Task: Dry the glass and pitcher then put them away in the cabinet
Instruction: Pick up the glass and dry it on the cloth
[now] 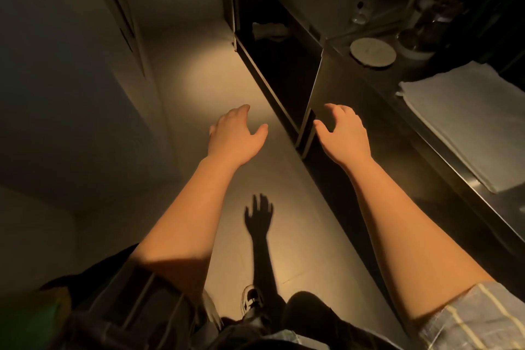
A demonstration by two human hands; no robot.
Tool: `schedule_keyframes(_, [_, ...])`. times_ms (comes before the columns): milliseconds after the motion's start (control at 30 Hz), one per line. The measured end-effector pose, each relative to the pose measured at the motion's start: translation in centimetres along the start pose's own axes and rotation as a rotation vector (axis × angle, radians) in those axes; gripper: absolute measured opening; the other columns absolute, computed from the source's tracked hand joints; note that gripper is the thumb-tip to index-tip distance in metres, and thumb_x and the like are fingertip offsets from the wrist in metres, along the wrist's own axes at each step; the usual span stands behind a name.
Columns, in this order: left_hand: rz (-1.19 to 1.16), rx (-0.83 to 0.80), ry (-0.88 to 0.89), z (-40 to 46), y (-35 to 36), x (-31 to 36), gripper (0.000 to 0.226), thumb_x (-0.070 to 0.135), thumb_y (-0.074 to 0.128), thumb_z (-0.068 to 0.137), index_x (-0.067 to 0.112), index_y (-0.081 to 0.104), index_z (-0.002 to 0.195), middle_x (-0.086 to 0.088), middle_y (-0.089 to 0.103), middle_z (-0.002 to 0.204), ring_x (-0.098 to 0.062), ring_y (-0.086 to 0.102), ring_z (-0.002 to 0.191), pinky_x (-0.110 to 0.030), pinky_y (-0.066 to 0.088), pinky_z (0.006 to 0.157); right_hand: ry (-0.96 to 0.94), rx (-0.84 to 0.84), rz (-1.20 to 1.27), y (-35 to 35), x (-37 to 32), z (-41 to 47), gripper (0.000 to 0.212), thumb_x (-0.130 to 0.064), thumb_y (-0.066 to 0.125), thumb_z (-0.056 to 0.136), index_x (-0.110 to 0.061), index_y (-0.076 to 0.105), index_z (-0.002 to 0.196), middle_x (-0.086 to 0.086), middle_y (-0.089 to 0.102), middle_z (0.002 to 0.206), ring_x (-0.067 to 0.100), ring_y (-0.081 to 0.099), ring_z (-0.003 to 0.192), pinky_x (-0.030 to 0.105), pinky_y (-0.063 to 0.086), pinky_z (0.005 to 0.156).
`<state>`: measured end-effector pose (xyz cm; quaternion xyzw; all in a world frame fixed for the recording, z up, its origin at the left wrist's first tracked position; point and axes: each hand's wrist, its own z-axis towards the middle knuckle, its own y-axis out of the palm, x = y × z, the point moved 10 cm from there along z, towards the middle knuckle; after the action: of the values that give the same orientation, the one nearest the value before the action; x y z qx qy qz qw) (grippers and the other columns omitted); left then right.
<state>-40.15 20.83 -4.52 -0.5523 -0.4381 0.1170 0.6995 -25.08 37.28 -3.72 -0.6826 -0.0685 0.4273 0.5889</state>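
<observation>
My left hand (235, 133) hovers over the floor with its fingers apart and nothing in it. My right hand (342, 132) is also open and bare, right beside the edge of a swung-out cabinet door (314, 94). The open cabinet (281, 65) below the counter is dark inside; a pale object (268, 30) lies deep within, too dim to name. On the steel counter (420, 133) to the right lies a folded white towel (466, 116). Glassware (434, 11) stands in the dim far right corner; I cannot tell glass from pitcher there.
A round white coaster-like disc (372, 52) sits on the counter near the cabinet door's top. A narrow tiled floor (227, 88) runs between the counter and a wall with tall panels (85, 65) on the left. My shoe (251, 300) is at the bottom.
</observation>
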Motion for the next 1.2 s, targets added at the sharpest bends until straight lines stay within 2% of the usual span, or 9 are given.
schedule_keyframes(333, [-0.003, -0.04, 0.064, 9.9, 1.7, 1.0, 0.064, 0.049, 0.046, 0.093, 0.019, 0.032, 0.148, -0.005, 0.039, 0.15, -0.026, 0.034, 0.137, -0.04, 0.025, 0.111, 0.096, 0.056, 0.005, 0.8, 2.0, 7.9, 0.054, -0.039, 0.052, 0.093, -0.018, 0.041, 0.142, 0.01, 0.039, 0.147, 0.03, 0.038, 0.133, 0.046, 0.037, 0.106])
schedule_keyframes(567, [0.001, -0.026, 0.14, 19.4, 2.7, 4.0, 0.063, 0.05, 0.046, 0.094, 0.02, 0.033, 0.147, -0.003, 0.038, 0.151, -0.025, 0.036, 0.137, -0.043, 0.027, 0.111, 0.14, 0.121, 0.047, 0.3, 4.6, 17.0, 0.057, -0.042, 0.053, 0.092, -0.02, 0.04, 0.143, 0.005, 0.038, 0.148, 0.026, 0.037, 0.135, 0.049, 0.037, 0.107])
schedule_keyframes(900, [-0.051, -0.119, 0.299, 36.6, 5.9, 15.3, 0.063, 0.049, 0.051, 0.093, 0.019, 0.035, 0.146, -0.004, 0.042, 0.148, -0.025, 0.04, 0.135, -0.046, 0.032, 0.112, 0.274, 0.297, 0.118, -4.9, 10.9, 31.6, 0.053, -0.036, 0.055, 0.09, -0.017, 0.046, 0.139, 0.008, 0.043, 0.143, 0.028, 0.042, 0.129, 0.046, 0.038, 0.106])
schedule_keyframes(1100, [-0.09, -0.192, 0.41, 42.3, 8.5, 20.7, 0.064, 0.053, 0.049, 0.091, 0.022, 0.035, 0.145, -0.005, 0.043, 0.147, -0.026, 0.046, 0.129, -0.051, 0.037, 0.107, 0.362, 0.324, 0.103, -6.4, 13.9, 35.7, 0.049, -0.035, 0.056, 0.091, -0.019, 0.048, 0.136, 0.006, 0.042, 0.144, 0.026, 0.042, 0.13, 0.045, 0.038, 0.106])
schedule_keyframes(1200, [-0.109, -0.244, 0.473, 44.2, 10.0, 23.3, 0.064, 0.051, 0.049, 0.091, 0.02, 0.035, 0.146, -0.005, 0.042, 0.147, -0.026, 0.04, 0.134, -0.049, 0.033, 0.11, 0.428, 0.344, 0.07, -6.9, 15.9, 36.8, 0.051, -0.039, 0.056, 0.091, -0.021, 0.047, 0.138, 0.005, 0.041, 0.146, 0.025, 0.042, 0.131, 0.046, 0.038, 0.106])
